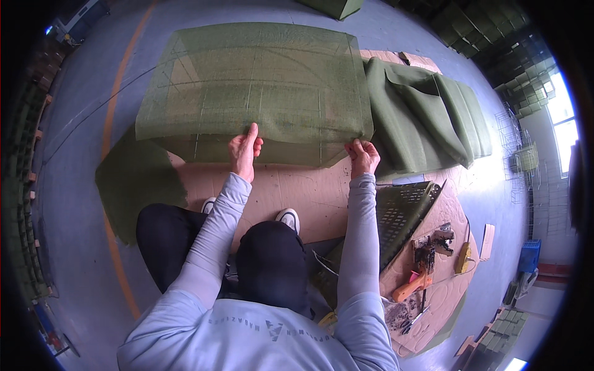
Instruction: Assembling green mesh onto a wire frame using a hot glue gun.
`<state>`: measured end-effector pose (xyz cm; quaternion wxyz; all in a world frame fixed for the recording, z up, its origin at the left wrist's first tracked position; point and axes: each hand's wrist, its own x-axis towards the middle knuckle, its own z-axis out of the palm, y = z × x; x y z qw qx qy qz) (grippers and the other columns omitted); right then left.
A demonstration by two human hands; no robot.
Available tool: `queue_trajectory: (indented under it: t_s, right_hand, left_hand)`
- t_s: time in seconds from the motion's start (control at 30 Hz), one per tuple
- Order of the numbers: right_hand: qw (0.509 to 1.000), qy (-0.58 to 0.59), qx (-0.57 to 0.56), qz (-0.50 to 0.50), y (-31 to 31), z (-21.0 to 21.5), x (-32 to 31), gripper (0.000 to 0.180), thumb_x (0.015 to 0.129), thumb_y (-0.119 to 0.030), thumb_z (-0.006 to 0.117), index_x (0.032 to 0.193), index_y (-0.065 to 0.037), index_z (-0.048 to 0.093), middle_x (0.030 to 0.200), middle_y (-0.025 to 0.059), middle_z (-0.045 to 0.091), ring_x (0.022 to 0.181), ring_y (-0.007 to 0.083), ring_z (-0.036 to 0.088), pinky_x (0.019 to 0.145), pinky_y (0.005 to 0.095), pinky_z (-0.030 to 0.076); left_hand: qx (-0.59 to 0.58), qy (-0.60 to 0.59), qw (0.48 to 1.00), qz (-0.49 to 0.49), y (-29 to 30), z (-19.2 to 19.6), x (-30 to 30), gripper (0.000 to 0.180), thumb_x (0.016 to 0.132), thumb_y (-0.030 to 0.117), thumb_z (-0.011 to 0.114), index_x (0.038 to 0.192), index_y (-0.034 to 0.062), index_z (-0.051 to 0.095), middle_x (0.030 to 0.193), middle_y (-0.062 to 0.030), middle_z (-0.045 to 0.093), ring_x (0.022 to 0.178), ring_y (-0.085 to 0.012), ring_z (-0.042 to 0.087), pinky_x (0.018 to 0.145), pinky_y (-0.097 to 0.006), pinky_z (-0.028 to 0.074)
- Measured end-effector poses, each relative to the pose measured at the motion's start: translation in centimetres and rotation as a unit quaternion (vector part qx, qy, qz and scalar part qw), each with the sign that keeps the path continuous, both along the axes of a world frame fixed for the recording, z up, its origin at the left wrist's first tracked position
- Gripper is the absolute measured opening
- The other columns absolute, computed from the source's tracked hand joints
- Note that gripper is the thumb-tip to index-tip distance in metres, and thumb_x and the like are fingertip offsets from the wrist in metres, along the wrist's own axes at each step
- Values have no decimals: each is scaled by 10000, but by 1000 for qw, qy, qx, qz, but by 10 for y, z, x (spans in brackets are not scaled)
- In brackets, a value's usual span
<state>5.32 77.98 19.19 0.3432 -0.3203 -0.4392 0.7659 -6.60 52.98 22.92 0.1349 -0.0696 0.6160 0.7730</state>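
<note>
A see-through olive-green mesh cover (278,74) is stretched over a box-shaped wire frame (249,93), whose thin rods show through it. My left hand (242,156) is closed at the near edge of the mesh, its thumb pointing away from me along the fabric. At the near right corner, my right hand (364,157) pinches the mesh edge between thumb and fingers. The fingertips of both hands are partly hidden. Under the frame lies flattened brown cardboard (291,195).
Folded green mesh (427,117) lies to the right, and another green piece (136,185) at the left. Beside my right forearm are a perforated green crate (405,213), an orange-handled tool (413,286), scissors (413,321) and a yellow tool (463,257) on cardboard.
</note>
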Motion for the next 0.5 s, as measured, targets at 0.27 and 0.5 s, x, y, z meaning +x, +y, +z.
queue_trajectory:
  t_s: [0.27, 0.5]
  right_hand:
    - [1000, 6, -5, -7, 0, -3, 0, 95, 772, 0, 603, 755, -4, 509, 704, 82, 577, 627, 183, 596, 633, 316, 536]
    - [1000, 5, 3, 1, 5, -8, 0, 104, 772, -2, 606, 747, -15, 506, 704, 77, 574, 624, 186, 594, 622, 319, 534]
  left_hand:
    - [25, 40, 999, 19, -6, -6, 6, 312, 762, 331, 669, 600, 100, 536, 559, 11, 533, 473, -36, 445, 423, -171, 332]
    - [7, -1, 1000, 17, -10, -4, -8, 336, 755, 358, 669, 604, 80, 554, 575, -6, 548, 487, -46, 459, 451, -176, 345]
